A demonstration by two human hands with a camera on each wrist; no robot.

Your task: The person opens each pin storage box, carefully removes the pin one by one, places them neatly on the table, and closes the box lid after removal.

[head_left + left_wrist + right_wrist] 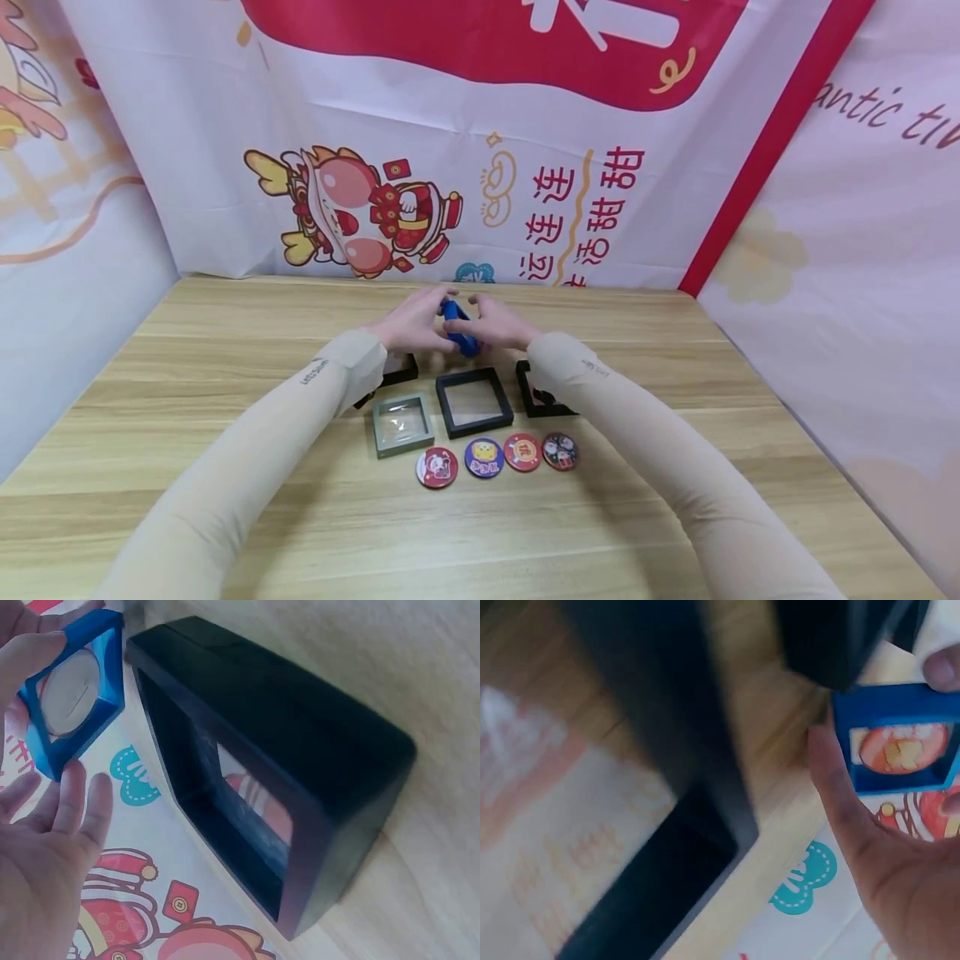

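Observation:
A small blue square display frame (462, 330) is held between both hands over the back of the table, its face tilted. Inside its window sits a round badge (904, 748), whose pale back shows in the left wrist view. My left hand (411, 321) grips the frame from the left, with fingertips at its lower corner in the left wrist view. From the other side my right hand (501, 323) holds it, thumb across the blue rim and a finger along one edge. Close by the left wrist stands a black frame (300, 712); another black frame (697, 787) fills the right wrist view, blurred.
On the wooden table (360, 533), nearer the person, lie a black square frame (444, 408) and a grey-green frame (381, 437). A row of several round badges (483, 457) lies in front of them. A printed cloth (420, 92) hangs behind the table's back edge.

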